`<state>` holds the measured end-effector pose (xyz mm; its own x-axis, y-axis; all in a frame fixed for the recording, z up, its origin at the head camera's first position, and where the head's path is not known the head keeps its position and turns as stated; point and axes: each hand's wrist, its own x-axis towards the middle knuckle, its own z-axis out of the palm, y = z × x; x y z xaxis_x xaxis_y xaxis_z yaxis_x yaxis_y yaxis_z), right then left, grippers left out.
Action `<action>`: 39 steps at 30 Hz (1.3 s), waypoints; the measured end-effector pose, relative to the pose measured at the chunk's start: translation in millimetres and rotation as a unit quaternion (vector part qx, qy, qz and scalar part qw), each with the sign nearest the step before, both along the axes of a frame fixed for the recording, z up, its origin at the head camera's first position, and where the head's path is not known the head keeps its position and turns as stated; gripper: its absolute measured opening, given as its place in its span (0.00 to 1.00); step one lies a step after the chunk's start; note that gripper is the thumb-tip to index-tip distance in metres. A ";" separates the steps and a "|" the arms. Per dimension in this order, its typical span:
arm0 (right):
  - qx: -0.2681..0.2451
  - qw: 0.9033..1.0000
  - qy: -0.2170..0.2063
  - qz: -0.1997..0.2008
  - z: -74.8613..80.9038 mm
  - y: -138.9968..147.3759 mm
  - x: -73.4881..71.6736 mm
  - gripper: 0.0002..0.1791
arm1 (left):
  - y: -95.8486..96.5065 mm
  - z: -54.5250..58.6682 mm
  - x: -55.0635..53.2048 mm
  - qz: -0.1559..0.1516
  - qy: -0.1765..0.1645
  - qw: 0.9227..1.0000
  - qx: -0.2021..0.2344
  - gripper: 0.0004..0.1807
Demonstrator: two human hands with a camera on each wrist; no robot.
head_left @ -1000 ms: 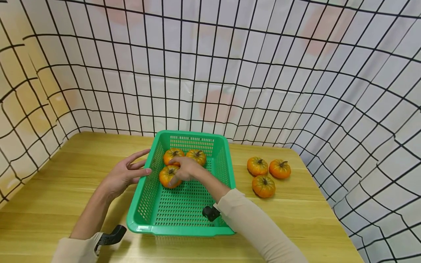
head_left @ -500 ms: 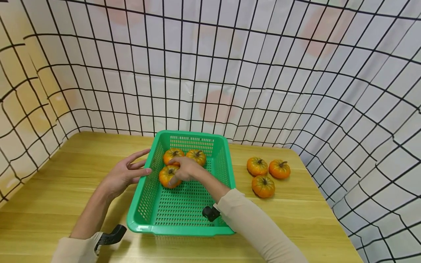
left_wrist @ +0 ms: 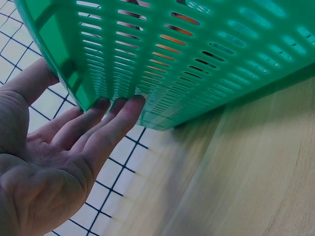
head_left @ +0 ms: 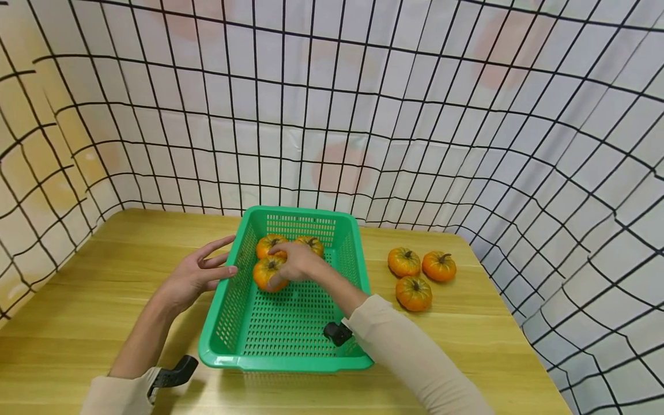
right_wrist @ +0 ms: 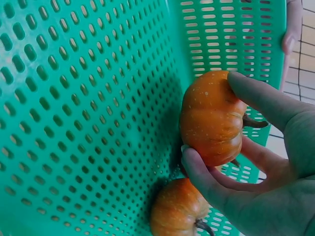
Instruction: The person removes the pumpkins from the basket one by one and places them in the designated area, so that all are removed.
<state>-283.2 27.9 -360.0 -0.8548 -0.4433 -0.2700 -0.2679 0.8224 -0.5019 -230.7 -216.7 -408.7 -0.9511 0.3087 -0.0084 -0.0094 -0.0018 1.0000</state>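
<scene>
In the head view a green plastic basket [head_left: 290,364] with slotted walls stands on the table. Inside it, toward the back left, my right hand [head_left: 302,262] grips a small orange pumpkin [right_wrist: 211,118] between thumb and fingers. Two more pumpkins lie behind: one at the left [head_left: 264,245], one partly covered by the hand [head_left: 313,244]. The right wrist view shows another pumpkin [right_wrist: 177,209] below the held one. My left hand [head_left: 193,278] touches the basket's left side with spread fingers, the thumb at the rim and other fingertips against the outer wall [left_wrist: 197,64].
Right of the basket, three more pumpkins sit grouped on the wooden table: one at the back left [head_left: 404,262], one at the right [head_left: 439,266] and one in front [head_left: 414,294]. Black wire mesh [head_left: 311,124] before pale cloth encloses the back and sides.
The gripped pumpkin has shifted slightly right and toward the back with my right hand, overlapping the ones behind more. My left hand and the basket stay in place.
</scene>
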 end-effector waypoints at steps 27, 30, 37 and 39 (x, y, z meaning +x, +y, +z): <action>-0.028 0.998 0.056 0.007 56.2 56.5 8.9 0.44 | -0.1 -2.6 1.0 -0.006 0.005 1.000 0.014 0.43; -0.031 0.998 0.062 0.005 60.7 64.0 9.8 0.45 | -1.1 -1.1 1.5 -0.004 0.005 1.000 0.012 0.43; -0.036 0.997 0.069 0.006 67.6 81.2 11.7 0.45 | 0.0 1.1 1.3 -0.007 0.003 1.000 0.021 0.44; -0.027 0.997 0.077 0.003 69.1 85.7 11.9 0.44 | -0.2 0.4 1.3 -0.007 0.002 1.000 0.025 0.44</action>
<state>-271.3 113.6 -290.9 -0.8819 -0.4583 -0.1101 -0.3499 0.7932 -0.4985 -229.3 -216.9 -408.3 -0.9470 0.3211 0.0116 -0.0051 -0.0511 0.9987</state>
